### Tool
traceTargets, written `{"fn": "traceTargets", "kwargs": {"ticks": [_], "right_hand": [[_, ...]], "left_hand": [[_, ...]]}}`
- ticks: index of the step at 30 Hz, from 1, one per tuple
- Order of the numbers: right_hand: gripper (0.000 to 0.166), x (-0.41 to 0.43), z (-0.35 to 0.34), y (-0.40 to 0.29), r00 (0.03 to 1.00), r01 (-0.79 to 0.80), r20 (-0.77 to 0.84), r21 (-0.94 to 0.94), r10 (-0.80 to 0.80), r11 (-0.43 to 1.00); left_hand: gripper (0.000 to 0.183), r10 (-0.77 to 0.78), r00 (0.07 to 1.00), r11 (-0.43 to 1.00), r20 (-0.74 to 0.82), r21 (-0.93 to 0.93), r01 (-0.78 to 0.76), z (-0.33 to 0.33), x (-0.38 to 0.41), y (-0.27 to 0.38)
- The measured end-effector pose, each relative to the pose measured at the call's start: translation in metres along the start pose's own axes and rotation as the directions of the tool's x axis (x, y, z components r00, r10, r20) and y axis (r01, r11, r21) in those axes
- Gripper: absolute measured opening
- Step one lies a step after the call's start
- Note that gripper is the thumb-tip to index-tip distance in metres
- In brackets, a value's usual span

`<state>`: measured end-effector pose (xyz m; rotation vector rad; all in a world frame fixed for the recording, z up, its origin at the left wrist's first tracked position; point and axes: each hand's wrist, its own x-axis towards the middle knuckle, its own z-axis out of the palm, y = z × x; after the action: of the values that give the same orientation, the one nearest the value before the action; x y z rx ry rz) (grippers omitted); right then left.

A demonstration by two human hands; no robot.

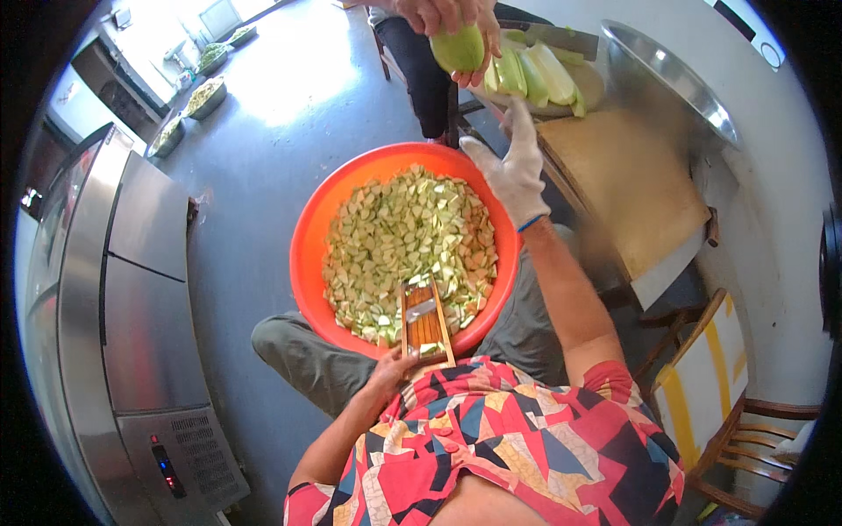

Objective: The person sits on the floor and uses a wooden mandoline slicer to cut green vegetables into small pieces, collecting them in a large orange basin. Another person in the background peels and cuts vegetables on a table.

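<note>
My left hand (393, 373), bare, holds the near end of a wooden mandoline slicer (421, 319) that leans into a large orange plastic tub (306, 230). Thin slices of a pale green vegetable (408, 230) fill much of the tub, and a small piece lies on the slicer's near end. My right hand (516, 167), in a white knit glove with a blue band at the wrist, is raised over the tub's far right rim with its fingers spread and nothing in it. Beyond it, cut lengths of the green vegetable (549, 75) lie on a round board.
Another person's hands (483, 39) hold a round green vegetable piece (458, 49) at the top. A cleaver (559, 41) lies behind the cut lengths. On the right are a wooden board (625, 184), a metal basin (677, 79) and a chair (710, 381); a steel refrigerator (151, 296) stands left.
</note>
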<state>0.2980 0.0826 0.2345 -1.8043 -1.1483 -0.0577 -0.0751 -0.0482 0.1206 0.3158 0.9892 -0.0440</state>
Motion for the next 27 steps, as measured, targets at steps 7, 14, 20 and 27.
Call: {"fn": "traceTargets", "kwargs": {"ticks": [7,14,20,27], "right_hand": [[0.126,0.081,-0.002,-0.077,0.997,0.036,0.064,0.044,-0.039,0.998],[0.13,0.08,0.016,-0.087,0.991,0.085,0.101,0.005,-0.085,0.996],[0.124,0.094,0.002,-0.073,0.992,0.127,-0.011,0.016,-0.127,0.992],[0.055,0.071,-0.002,-0.082,0.992,-0.1,0.112,0.455,0.055,0.885]], "left_hand": [[0.03,0.006,0.999,0.992,0.037,0.127,-0.011,-0.001,0.022,-0.015],[0.034,0.034,0.999,0.998,-0.033,0.049,-0.033,0.004,-0.003,-0.01],[0.059,0.536,0.831,0.67,-0.149,0.674,-0.311,-0.044,0.059,-0.034],[0.059,0.829,0.519,0.383,0.208,0.466,-0.798,0.086,0.042,0.169]]}}
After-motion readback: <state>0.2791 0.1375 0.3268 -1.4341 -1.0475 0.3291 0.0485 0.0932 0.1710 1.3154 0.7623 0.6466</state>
